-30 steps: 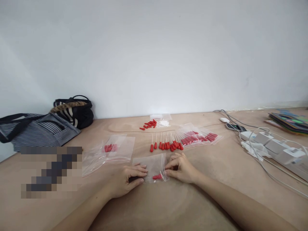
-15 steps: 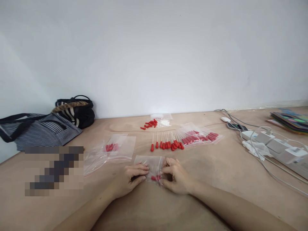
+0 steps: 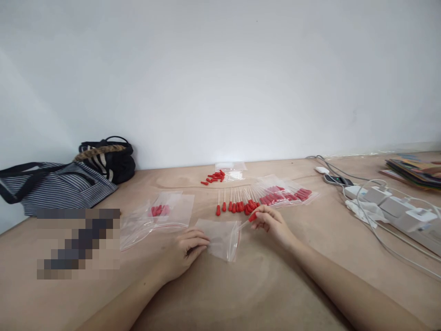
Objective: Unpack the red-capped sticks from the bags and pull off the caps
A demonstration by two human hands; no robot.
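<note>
left hand [image 3: 189, 246] touches clear bag [image 3: 222, 239], right hand [image 3: 271, 223] pinches red-tipped dropper [image 3: 252, 217].

I see a glossy plastic zip bag [image 3: 219, 239], smooth red bulbs [image 3: 240, 208] beyond it, matt cloth tote [image 3: 69, 187] to its left.

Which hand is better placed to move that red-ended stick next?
Probably the right hand: it holds the red-ended stick by its red end, close to the row of similar sticks. The left hand is at the clear bag's opposite side, farther from the stick.
</note>
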